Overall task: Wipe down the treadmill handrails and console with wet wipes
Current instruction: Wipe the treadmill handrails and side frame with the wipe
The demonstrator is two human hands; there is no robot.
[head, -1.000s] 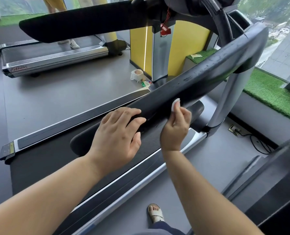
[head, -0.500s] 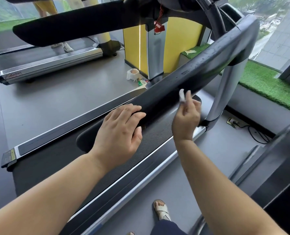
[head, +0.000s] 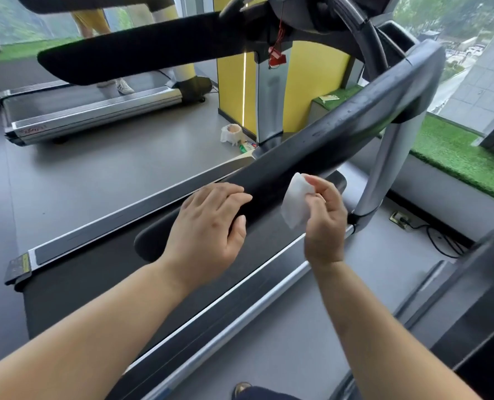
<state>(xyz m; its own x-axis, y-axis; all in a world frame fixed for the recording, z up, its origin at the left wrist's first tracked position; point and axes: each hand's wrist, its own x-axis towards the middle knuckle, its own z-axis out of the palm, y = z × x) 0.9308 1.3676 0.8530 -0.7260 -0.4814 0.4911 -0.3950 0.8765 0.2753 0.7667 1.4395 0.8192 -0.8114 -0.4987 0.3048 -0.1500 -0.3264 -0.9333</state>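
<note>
Grey gym floor (head: 130, 180) behind; left hand (head: 208, 223) rests, fingers straight, on the near treadmill handrail (head: 326, 140); right hand (head: 323, 215) pinches a folded wet wipe (head: 294, 202) beside it.

- left forearm (head: 95, 327) and right forearm (head: 369, 327) are bare.
- left hand (head: 208, 223) and right hand (head: 325, 223) have short nails.
- dark blue trouser leg (head: 268, 394) at bottom edge.
- beside it a brownish shoe tip (head: 241, 388), unclear.

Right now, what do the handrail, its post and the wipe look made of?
Handrail: black matte plastic or rubber; dull sheen, faint smears.
Post: likely metal; silver satin finish with soft reflections.
Wipe: white nonwoven sheet, apparently; folded, limp lower edge.
</note>
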